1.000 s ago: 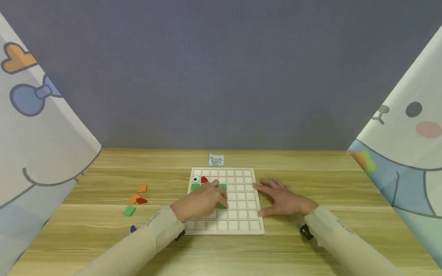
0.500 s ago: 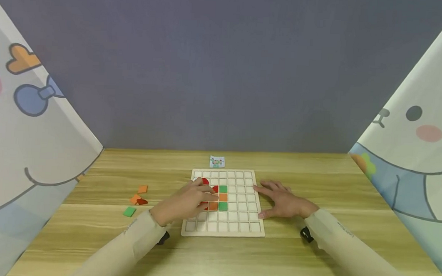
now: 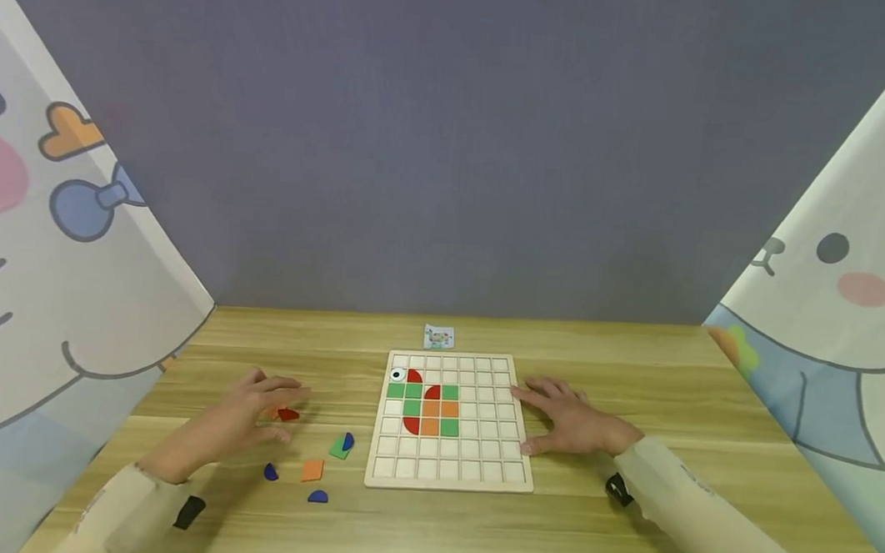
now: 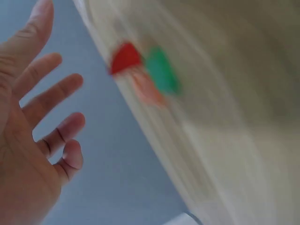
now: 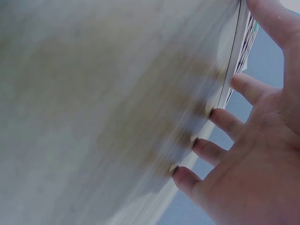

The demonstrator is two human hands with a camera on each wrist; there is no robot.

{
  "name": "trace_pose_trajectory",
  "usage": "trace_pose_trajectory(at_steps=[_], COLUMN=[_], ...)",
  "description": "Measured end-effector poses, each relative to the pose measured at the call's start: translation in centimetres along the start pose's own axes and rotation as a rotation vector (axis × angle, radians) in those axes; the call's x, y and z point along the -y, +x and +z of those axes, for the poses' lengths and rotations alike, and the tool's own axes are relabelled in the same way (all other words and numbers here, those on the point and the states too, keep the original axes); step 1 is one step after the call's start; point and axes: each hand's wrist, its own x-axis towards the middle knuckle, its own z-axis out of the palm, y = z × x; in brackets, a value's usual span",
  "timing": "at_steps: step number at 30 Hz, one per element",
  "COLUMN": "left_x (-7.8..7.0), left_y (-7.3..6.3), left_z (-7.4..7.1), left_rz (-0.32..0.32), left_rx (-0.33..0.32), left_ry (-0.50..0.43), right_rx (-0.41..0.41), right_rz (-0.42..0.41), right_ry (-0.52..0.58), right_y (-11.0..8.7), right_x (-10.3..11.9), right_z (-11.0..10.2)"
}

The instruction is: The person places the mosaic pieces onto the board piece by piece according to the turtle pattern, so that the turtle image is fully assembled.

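A pale wooden grid board (image 3: 492, 471) lies on the table, with green, orange and red pieces and a round eye piece (image 3: 397, 374) set in its upper left cells. My left hand (image 3: 232, 420) hovers left of the board above a red quarter-round piece (image 3: 288, 415) and a partly hidden orange one. Its fingers are loosely bent and hold nothing; the left wrist view shows the palm (image 4: 21, 150) bare. At the board's right edge, my right hand (image 3: 574, 417) rests with spread fingers, the thumb and index finger touching the rim.
Near the left hand lie a green square (image 3: 339, 449) with a blue half-round piece (image 3: 348, 441) on it, an orange square (image 3: 312, 470) and two more blue pieces (image 3: 270, 472). A small picture card (image 3: 439, 336) lies behind the board. A grey partition (image 3: 447, 185) stands at the back.
My left hand has moved left off the board to the loose pieces, uncovering the placed pieces. The right hand stays at the board's edge. The head view has shifted slightly.
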Motion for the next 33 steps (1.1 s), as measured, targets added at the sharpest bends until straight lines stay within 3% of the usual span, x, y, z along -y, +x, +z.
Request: trace_pose_trajectory(at_steps=[4,8,12,19,27,33], left_x=[1.5,2.2,2.8,3.7,4.2,4.3], left_y=[-1.9,-2.8,-2.8,-2.5,-2.1,-1.5], left_z=[0.2,0.9,1.1,0.5,0.4,0.5], left_rz=[0.027,0.079,0.067,-0.023,-0.124,-0.071], left_rx=[-0.012,-0.036,-0.022,0.036,0.163,0.136], left_ry=[0.014,0.021,0.022,0.022,-0.001,0.028], right_rx=[0.004,0.006,-0.002,-0.004,-0.002,-0.006], right_rz=[-0.001,0.001,0.004,-0.008,-0.007,-0.007], right_ry=[-0.002,0.005,0.002,0.003,-0.008,-0.004], right_y=[-0.1,-0.3,-0.3,-0.1,0.0,0.1], right_x=[0.0,-0.1,-0.1,0.0,0.0,0.0], right_z=[0.1,0.2,0.1,-0.1,-0.3,-0.2])
